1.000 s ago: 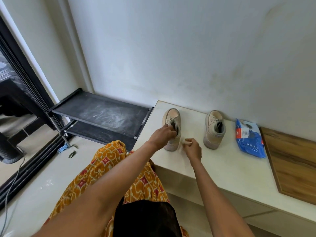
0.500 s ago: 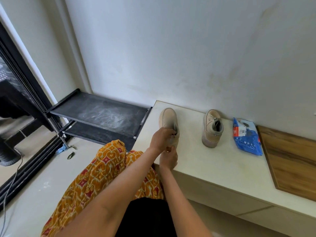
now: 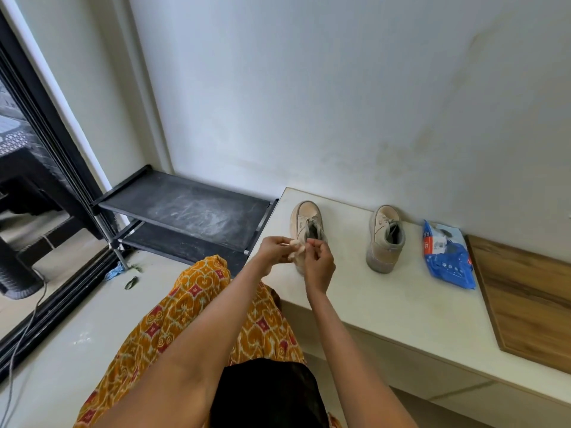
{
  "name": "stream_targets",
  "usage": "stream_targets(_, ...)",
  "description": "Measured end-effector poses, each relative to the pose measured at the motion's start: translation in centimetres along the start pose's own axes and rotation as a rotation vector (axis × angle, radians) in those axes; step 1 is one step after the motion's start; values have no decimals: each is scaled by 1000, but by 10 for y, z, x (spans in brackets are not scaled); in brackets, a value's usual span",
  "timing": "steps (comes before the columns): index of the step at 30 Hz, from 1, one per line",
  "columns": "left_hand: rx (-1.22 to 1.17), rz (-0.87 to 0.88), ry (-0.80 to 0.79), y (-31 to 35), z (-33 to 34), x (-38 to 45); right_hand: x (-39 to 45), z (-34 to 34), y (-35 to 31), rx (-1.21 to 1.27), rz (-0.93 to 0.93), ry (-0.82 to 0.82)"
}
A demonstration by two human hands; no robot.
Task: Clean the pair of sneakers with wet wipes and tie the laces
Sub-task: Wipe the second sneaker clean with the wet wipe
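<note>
Two beige sneakers stand on a cream bench (image 3: pixel 386 307), toes toward the wall. The left sneaker (image 3: pixel 306 222) is near the bench's left end; its heel is hidden behind my hands. The right sneaker (image 3: pixel 384 239) stands alone a short way to the right. A small crumpled wet wipe (image 3: pixel 295 248) is pinched between both hands just in front of the left sneaker's heel. My left hand (image 3: pixel 273 251) grips its left side and my right hand (image 3: pixel 319 262) holds its right side with the fingertips.
A blue wet-wipe pack (image 3: pixel 448 257) lies right of the sneakers, beside a wooden board (image 3: pixel 525 291). A dusty black shoe rack (image 3: pixel 185 211) stands left of the bench. The wall is close behind. My orange-patterned lap (image 3: pixel 197 310) is below the hands.
My left hand has let go of the left sneaker, which now stands flat. Both hands have come together on the wipe in front of its heel.
</note>
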State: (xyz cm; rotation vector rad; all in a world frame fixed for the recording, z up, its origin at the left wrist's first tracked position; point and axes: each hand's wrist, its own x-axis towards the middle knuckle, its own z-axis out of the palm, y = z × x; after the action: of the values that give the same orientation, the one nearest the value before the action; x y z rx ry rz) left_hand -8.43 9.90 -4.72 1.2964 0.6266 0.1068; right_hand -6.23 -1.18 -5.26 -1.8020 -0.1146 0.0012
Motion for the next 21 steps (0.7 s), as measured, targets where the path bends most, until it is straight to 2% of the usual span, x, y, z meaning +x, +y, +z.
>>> stream_targets(5,-39,17,595,-6,-16,43,25,-9,8,-168,-110,70)
stream_targets(8,-28,40,724,-1,-12,61,39,-20,25,-308,-210,-94)
stream_targets(10,-1,70,774,6,-7,76,47,-22,34,-374,-276,-150)
stream_targets(14,80,114,811,15,-4,109,61,-20,36,-394,-388,-133)
stream_targets(19,330,178,689,25,-5,145,70,-8,44,-442,-435,-81)
stream_targets(21,428,205,591,19,-1,153,70,-3,47,-444,-427,-72)
